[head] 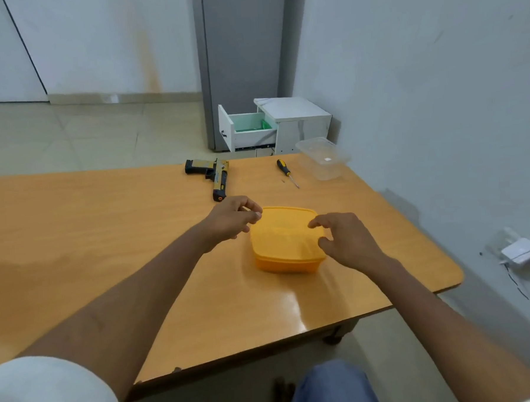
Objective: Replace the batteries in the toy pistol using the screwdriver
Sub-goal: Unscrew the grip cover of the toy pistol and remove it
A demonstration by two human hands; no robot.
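The toy pistol (215, 175), tan and black with an orange muzzle, lies flat near the table's far edge. To its right lies the screwdriver (287, 172) with a black and yellow handle, and a tiny screw (283, 180) rests beside its shaft. A lidded yellow box (285, 239) sits mid-table. My left hand (232, 219) hovers at the box's far left corner, fingers curled, thumb and forefinger pinched close together; whether something small sits between them is unclear. My right hand (344, 241) rests over the box's right edge with fingers spread.
A clear plastic container (323, 157) stands at the table's far right corner. The orange wooden table (105, 227) ends close on the right. Beyond it, a white drawer unit (272, 123) with an open drawer stands on the floor by the wall.
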